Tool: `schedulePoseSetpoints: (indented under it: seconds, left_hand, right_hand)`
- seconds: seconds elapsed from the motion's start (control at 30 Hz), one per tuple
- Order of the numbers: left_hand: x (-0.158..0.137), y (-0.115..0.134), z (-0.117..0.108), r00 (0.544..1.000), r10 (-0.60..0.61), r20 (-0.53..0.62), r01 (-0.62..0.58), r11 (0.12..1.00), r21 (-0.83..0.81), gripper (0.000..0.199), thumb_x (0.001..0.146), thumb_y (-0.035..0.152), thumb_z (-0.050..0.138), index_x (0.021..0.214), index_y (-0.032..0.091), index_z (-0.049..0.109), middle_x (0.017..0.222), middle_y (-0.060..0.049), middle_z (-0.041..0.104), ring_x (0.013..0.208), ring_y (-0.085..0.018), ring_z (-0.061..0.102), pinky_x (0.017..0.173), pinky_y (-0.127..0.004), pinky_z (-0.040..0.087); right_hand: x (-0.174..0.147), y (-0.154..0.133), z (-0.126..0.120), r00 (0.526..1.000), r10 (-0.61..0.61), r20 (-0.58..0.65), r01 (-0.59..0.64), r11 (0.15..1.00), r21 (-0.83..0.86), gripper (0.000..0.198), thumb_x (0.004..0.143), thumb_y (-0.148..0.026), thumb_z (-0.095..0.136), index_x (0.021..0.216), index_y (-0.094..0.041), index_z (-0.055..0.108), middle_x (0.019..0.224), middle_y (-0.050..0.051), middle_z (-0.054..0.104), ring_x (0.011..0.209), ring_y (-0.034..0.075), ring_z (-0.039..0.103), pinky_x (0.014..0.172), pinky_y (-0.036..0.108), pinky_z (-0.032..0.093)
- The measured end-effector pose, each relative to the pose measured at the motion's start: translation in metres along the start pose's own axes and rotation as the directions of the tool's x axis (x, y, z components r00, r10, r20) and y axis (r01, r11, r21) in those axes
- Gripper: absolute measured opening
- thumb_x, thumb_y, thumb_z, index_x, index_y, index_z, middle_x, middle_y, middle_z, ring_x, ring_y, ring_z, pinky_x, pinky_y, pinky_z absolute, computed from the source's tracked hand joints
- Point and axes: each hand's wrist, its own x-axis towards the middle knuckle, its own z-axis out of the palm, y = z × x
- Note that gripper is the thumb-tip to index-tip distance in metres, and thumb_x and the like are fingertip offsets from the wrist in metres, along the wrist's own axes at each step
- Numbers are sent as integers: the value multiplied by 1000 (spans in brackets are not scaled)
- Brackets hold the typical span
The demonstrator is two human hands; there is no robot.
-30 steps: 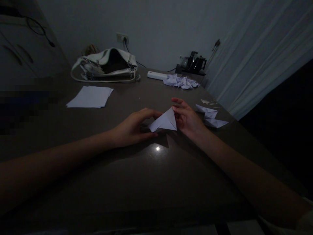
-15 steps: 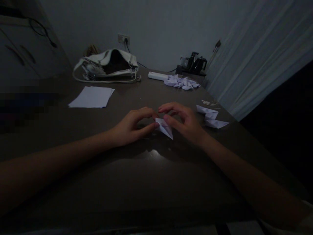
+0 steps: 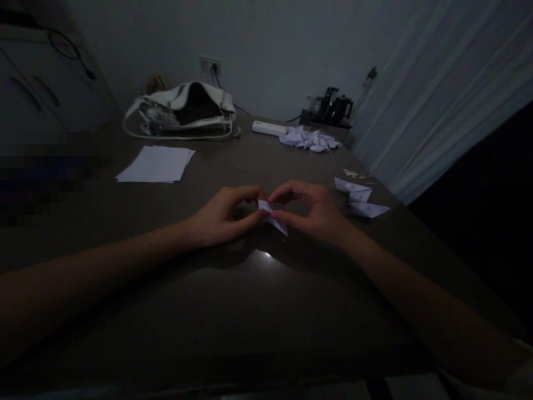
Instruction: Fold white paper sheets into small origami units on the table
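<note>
Between my two hands is a small piece of folded white paper (image 3: 278, 223), held just above the dark tabletop with one pointed end toward me. My left hand (image 3: 227, 216) pinches its left side between thumb and fingers. From the right, my right hand (image 3: 314, 211) grips it too, thumb in front and fingertips behind. The fingers hide part of the paper's upper edge. Several folded paper pieces (image 3: 362, 199) with pointed ends lie to the right of my right hand.
A stack of white paper sheets (image 3: 156, 165) lies at the left. Behind it sits an open white handbag (image 3: 183, 111). A heap of folded papers (image 3: 308, 139) lies by a white bar-shaped object (image 3: 268, 129) at the back. Small scraps (image 3: 353, 174) and a black kettle (image 3: 339, 109) are on the right.
The folded paper has shifted slightly left. My right hand's fingers have closed in on it, with thumb and fingertips now nearer my left hand.
</note>
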Motion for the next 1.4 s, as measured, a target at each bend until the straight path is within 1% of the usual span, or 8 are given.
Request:
schedulePoseSetpoints:
  seconds: [0.13,0.27,0.43,0.57,0.8,1.0,1.2,1.4]
  left_hand:
    - [0,0,0,999,-10,35,11,1000,-15,28,90,42,53,90,15,62,81,0,65,75,-15,61,67,-23,46]
    - [0,-4,0,999,0,33,0,1000,-5,29,91,41,52,89,15,63,80,0,64,75,-14,60,67,-22,45]
    - [0,-5,2,999,-29,30,28,999,34,32,90,44,51,87,15,63,78,-1,63,73,-15,59,66,-23,44]
    - [1,-3,1,998,-53,44,52,998,20,34,91,44,47,83,14,62,75,-1,62,72,-15,59,66,-24,44]
    - [2,-5,0,997,-18,78,20,999,-29,24,89,35,49,81,15,59,77,0,61,76,-15,58,70,-24,44]
    - [2,-4,0,995,-40,91,45,997,-57,19,85,32,49,77,16,56,75,1,58,74,-15,56,69,-25,44]
    - [3,-3,0,997,-24,74,28,998,-62,17,84,29,51,73,16,54,70,2,55,69,-13,54,65,-23,43]
    - [3,-5,2,999,0,50,1,1000,-23,20,85,35,57,78,16,57,76,1,60,72,-14,58,66,-24,43]
  right_hand:
    - [0,2,-1,1000,8,29,-8,1000,10,18,83,-34,69,95,-20,67,93,3,69,84,17,65,79,32,52]
    - [0,3,-1,1000,-12,18,11,999,30,15,87,-31,64,96,-20,67,94,3,70,85,17,65,79,32,52]
    - [-1,1,2,1000,-24,-2,24,999,-47,10,88,-29,61,90,-20,66,87,2,69,80,16,65,76,31,52]
    - [-1,-1,5,998,-56,-24,53,994,-95,10,88,-29,61,87,-20,64,84,2,69,78,16,64,73,30,51]
    - [-2,-2,9,993,-112,-38,105,981,-165,9,88,-27,60,85,-21,64,83,2,69,76,16,64,71,29,48]
    - [-3,-2,11,988,-153,-28,146,975,-170,6,88,-25,59,86,-21,63,84,1,68,76,15,63,71,28,48]
    - [-2,-4,11,988,-155,-28,149,975,-164,6,88,-25,59,86,-21,63,84,2,68,76,15,62,73,29,48]
    - [-2,-4,11,994,-105,-40,102,992,-70,10,87,-28,64,85,-18,64,82,1,68,76,13,62,73,27,48]
